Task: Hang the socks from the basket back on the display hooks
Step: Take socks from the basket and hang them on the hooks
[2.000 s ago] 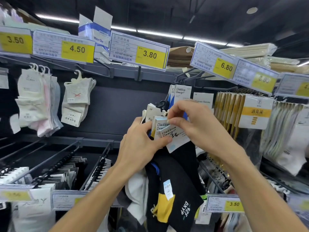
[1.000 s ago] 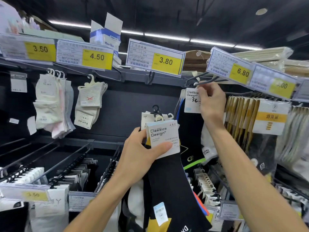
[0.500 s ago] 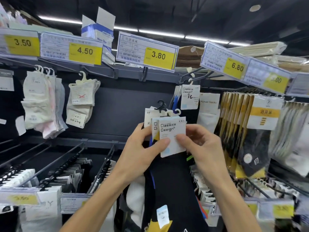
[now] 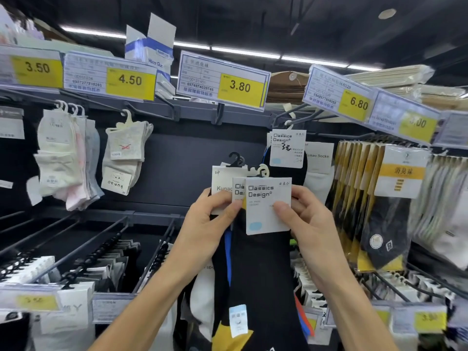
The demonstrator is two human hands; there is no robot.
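A second ago the right hand (image 4: 310, 224) was up at the hook (image 4: 295, 119) under the 6.80 tag (image 4: 339, 97), slipping a black pair on; now that hung pair (image 4: 287, 149) dangles there by its card, free of both hands, and the right hand has come back down to the bundle (image 4: 255, 269); so one more pair is done and the next is being picked off. The left hand (image 4: 210, 224) grips the bundle by its cards, fingers curled behind and thumb (image 4: 234, 206) pressed across the front, just below the Kunao card (image 4: 222, 183); the socks hang down from it, black with blue, yellow and white parts. The right hand pinches the front card (image 4: 268, 206) at its right edge, thumb on the face and fingers curled round the back; a narrow grip, closed on that card alone as far as shows. The card's pale hanger (image 4: 262, 171) sticks up above it, near a black one; whether the two are tangled I can't tell from here. The front card reads the same as the hung one, so I'd judge it belongs on the same hook; the next move would be peeling it clear of the bundle, then lifting it up and right. At least three pairs are left in the left hand; the basket isn't in view, so how much remains overall is unknown.
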